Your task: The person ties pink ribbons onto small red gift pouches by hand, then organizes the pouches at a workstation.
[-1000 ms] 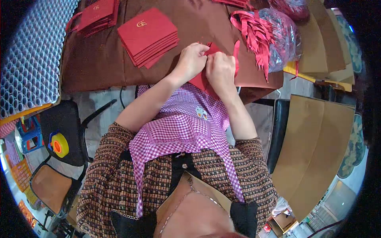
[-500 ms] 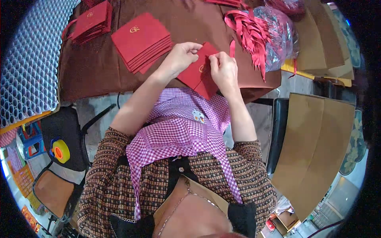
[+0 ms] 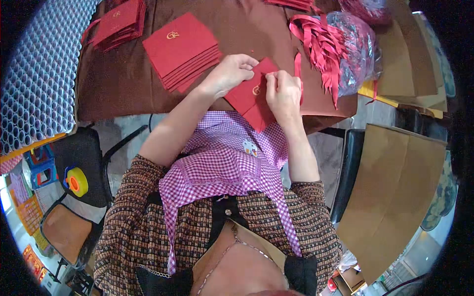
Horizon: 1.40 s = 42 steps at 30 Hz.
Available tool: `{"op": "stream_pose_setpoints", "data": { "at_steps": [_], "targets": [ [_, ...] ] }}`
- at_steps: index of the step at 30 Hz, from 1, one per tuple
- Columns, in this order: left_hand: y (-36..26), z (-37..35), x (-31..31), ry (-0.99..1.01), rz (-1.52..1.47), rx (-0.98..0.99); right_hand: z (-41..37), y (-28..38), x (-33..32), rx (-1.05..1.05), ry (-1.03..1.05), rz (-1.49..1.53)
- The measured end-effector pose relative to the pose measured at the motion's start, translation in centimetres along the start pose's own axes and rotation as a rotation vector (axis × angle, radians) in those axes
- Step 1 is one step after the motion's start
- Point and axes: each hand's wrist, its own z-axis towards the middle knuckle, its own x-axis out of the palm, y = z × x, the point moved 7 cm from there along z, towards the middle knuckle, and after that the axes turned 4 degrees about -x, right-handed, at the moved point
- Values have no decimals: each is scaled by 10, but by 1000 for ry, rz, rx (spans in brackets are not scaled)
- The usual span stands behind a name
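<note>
A flat red paper bag [image 3: 243, 93] with a gold emblem lies tilted at the table's front edge, its lower corner over the checked apron. My left hand [image 3: 229, 75] is closed at its upper left edge, fingers curled against the paper. On the other side, my right hand [image 3: 285, 96] pinches at the bag's upper right edge. A red ribbon [image 3: 297, 64] trails up behind that hand; what lies between the fingertips is mostly hidden. Left of my hands sits a stack of matching red bags [image 3: 180, 44].
Another stack of red bags [image 3: 118, 22] with ribbon lies at the far left. A heap of red ribbons [image 3: 321, 42] rests against a clear plastic bag [image 3: 358, 54] at right. Cardboard [image 3: 395, 192] leans by a black chair. A patterned sheet [image 3: 39, 74] borders the table's left.
The whole view has shifted slightly right and down. Both hands stay at the same red bag, with the right fingers moved only a little.
</note>
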Motion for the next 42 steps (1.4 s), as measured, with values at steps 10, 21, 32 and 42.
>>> {"op": "stream_pose_setpoints", "data": {
  "at_steps": [10, 21, 32, 42],
  "targets": [
    [8, 5, -3, -6, 108, -69, -2, 2, 3, 18, -3, 46],
    [9, 4, -5, -19, 90, -11, 1, 9, 6, -66, -8, -25],
    [-6, -4, -2, -50, 256, 37, 2, 14, 3, -100, -1, -70],
    [-15, -6, 2, -140, 479, 104, 11, 35, -1, -279, 52, -189]
  ]
}}
